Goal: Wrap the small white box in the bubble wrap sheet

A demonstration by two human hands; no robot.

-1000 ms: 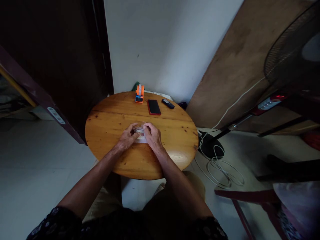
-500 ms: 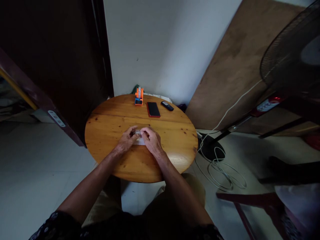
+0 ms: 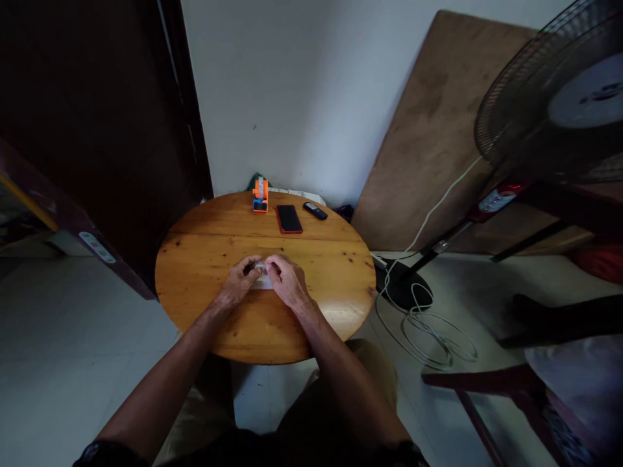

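Note:
Both hands meet over the near half of an oval wooden table [image 3: 199, 263]. Between them is a small whitish, partly see-through piece [image 3: 263, 281], flat and low on the wood; its exact kind I cannot make out. My left hand [image 3: 239, 280] curls around its left side, thumb and fingers closed on it. My right hand [image 3: 288, 280] pinches its upper right part with thumb and forefinger. The fingers hide much of the piece.
Toward the wall stand an orange and blue tape dispenser [image 3: 260, 194], a dark phone with a red edge [image 3: 289, 219] and a black keypad handset [image 3: 315, 210]. On the right are a standing fan [image 3: 549, 110], a looped pale cable [image 3: 433, 337] and a wooden chair [image 3: 481, 383].
The whole view has shifted, so the table sits slightly left and lower. Both hands stay at the same spot on the table, with only slight finger movement around the whitish piece.

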